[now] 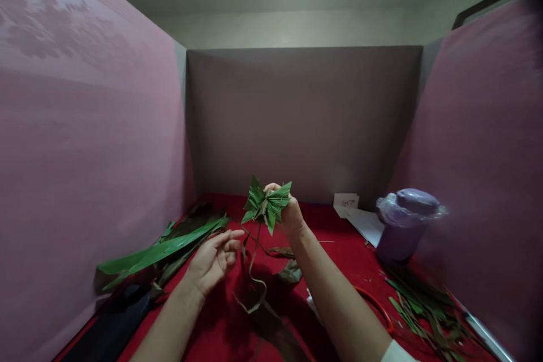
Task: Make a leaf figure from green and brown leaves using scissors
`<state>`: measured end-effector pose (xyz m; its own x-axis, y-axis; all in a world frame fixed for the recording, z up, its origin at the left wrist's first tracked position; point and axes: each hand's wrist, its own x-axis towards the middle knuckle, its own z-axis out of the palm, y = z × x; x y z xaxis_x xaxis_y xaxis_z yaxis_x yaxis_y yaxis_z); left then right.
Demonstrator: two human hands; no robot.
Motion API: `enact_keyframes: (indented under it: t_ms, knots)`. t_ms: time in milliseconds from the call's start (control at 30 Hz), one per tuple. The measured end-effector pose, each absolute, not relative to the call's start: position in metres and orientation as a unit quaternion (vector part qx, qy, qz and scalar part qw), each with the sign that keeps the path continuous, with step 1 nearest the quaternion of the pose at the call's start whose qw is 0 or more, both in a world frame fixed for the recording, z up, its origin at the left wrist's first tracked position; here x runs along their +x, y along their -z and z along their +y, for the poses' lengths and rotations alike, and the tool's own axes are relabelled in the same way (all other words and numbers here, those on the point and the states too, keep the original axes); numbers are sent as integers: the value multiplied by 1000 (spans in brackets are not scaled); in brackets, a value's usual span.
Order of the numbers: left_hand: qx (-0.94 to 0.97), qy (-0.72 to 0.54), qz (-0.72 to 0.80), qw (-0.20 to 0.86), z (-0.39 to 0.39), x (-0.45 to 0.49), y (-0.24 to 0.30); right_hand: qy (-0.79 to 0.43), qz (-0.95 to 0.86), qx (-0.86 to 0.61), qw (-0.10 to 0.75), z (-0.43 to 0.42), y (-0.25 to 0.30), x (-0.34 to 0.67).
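My right hand [292, 218] is raised over the middle of the table, its fingers closed round a star-shaped figure folded from green leaf [268, 202]. Pointed green blades spread from its centre, and a brownish knot sits in the middle. From it hangs a long, thin, dry strip [253, 263] that curls down toward the cloth. To the left, my left hand [214, 260] is turned partly palm up and holds nothing. Its index finger points toward the strip without visibly touching it, and the other fingers are loosely bent. The right fingertips are partly hidden behind the leaf figure.
Long green leaves [169, 251] lie at the left, near a dark cloth or bag [112, 325]. At the right stand a purple bin with a plastic liner [401, 237], leaf scraps [428, 311] and a red-orange loop [377, 302]. White paper [365, 226] lies on the red cloth [314, 215].
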<state>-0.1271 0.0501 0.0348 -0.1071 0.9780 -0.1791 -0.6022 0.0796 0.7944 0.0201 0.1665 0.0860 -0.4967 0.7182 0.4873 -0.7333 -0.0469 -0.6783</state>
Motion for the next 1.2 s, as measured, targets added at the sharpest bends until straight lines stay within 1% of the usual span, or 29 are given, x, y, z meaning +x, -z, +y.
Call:
enact_keyframes:
  t_ms: [167, 300, 900, 1200]
  knots:
    - [339, -635, 335, 608, 34, -102, -50, -722, -473, -4, 505, 165, -84, 19]
    - [364, -628, 339, 599, 33, -100, -48, -723, -474, -13, 503, 164, -81, 16]
    - [370, -631, 366, 576, 38, -99, -42, -724, -475, -19, 500, 163, -81, 15]
    - [345, -656, 347, 574, 37, -96, -45, -728, -473, -30, 495, 163, -79, 14]
